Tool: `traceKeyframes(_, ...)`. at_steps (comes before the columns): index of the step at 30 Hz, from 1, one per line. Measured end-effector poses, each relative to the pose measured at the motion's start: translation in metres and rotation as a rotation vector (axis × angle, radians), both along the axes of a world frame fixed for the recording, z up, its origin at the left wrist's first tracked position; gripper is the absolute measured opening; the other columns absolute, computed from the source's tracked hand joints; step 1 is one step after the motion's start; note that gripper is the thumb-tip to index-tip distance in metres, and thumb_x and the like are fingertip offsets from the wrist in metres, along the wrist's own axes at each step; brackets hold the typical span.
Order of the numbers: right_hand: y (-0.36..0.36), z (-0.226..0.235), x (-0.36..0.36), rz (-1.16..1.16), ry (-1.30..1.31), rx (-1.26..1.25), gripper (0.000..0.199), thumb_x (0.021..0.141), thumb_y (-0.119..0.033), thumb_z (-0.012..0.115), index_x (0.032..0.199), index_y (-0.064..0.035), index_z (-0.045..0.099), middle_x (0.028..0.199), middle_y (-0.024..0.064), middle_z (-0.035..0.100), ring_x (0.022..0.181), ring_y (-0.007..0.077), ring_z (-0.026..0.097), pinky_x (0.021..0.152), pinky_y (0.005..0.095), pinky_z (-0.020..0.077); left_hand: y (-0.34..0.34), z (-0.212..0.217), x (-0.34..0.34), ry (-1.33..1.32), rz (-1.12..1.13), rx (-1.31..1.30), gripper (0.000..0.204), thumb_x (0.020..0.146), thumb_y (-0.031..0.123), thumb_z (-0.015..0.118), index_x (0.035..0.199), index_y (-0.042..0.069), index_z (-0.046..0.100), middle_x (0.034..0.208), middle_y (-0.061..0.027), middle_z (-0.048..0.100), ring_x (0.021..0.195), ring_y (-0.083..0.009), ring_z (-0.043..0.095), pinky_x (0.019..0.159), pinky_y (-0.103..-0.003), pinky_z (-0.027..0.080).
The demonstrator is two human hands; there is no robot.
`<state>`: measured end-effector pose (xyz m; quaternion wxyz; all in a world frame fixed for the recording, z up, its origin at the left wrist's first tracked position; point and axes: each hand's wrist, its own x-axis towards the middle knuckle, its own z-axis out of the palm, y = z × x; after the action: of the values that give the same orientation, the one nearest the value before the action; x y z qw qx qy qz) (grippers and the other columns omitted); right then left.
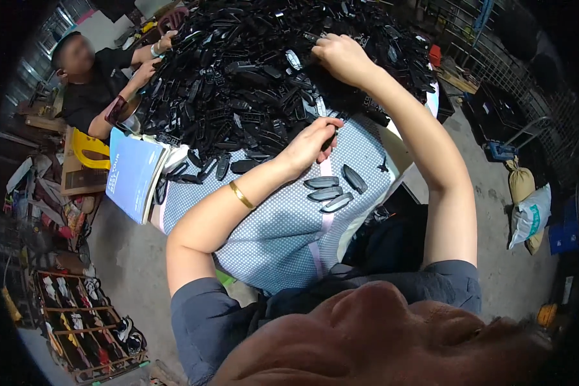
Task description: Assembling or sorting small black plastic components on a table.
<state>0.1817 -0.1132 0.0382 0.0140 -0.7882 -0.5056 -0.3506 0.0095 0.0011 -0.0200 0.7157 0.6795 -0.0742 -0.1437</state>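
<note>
A big heap of black plastic parts [238, 96], long narrow shells, covers the far part of a table draped with a patterned grey-blue cloth [264, 238]. My left hand [310, 147] is curled at the heap's near edge, closed round one black plastic part [329, 136]. Farther off to the right, my right hand [342, 58] is over the heap with its fingers bent together; what is in them, if anything, is hidden. Several separate dark shells lie on the cloth below my left hand, among them a glossy-edged shell [336, 202] and a tilted shell [354, 179].
A blue-covered stack of paper [134, 174] leans at the table's left edge. Beyond it, a co-worker [93, 74] reaches both hands into the heap. A yellow plastic seat [90, 151] stands at left; sacks [531, 215] and a hand trolley [505, 149] stand on the floor at right.
</note>
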Motion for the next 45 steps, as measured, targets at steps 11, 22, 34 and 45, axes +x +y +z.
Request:
traceKeyframes(11,-0.049,-0.032,-0.089,0.068,1.234,0.705,0.036,0.080,-0.010,0.065,0.114,-0.0010,0.056,0.086,0.0016,0.061,0.080,0.0068,0.056,0.068,0.0223,0.0460,-0.003,0.003,-0.006,-0.053,0.110,-0.213,0.031,0.089,0.006,0.049,0.120,0.000,0.044,0.100,-0.0100,0.055,0.091,-0.0178,0.060,0.082,-0.030,0.052)
traceKeyframes(22,-0.071,-0.024,-0.112,0.313,1.743,0.979,0.021,0.078,-0.007,0.066,0.096,-0.0030,0.057,0.081,0.0025,0.062,0.069,0.0091,0.060,0.060,0.0218,0.0488,-0.002,0.008,-0.006,-0.164,0.202,-0.239,0.035,0.082,0.002,0.061,0.116,0.001,0.054,0.098,-0.0043,0.060,0.084,-0.0102,0.059,0.075,-0.023,0.050)
traceKeyframes(34,-0.061,-0.027,-0.128,0.251,1.819,0.875,0.025,0.085,-0.013,0.061,0.103,0.0040,0.057,0.085,0.0079,0.062,0.069,0.0126,0.062,0.060,0.0229,0.0520,0.002,0.012,-0.009,-0.300,0.361,-0.093,0.031,0.078,0.001,0.064,0.109,-0.002,0.060,0.095,-0.0067,0.064,0.083,-0.0100,0.060,0.075,-0.022,0.049)
traceKeyframes(45,-0.042,-0.050,-0.140,0.159,1.121,0.842,0.021,0.085,-0.015,0.061,0.098,0.0010,0.054,0.086,0.0044,0.060,0.062,0.0075,0.059,0.051,0.0197,0.0479,-0.001,0.014,-0.007,-0.190,0.299,-0.345,0.032,0.085,0.005,0.058,0.116,-0.002,0.055,0.103,-0.0094,0.063,0.088,-0.0131,0.060,0.081,-0.025,0.048)
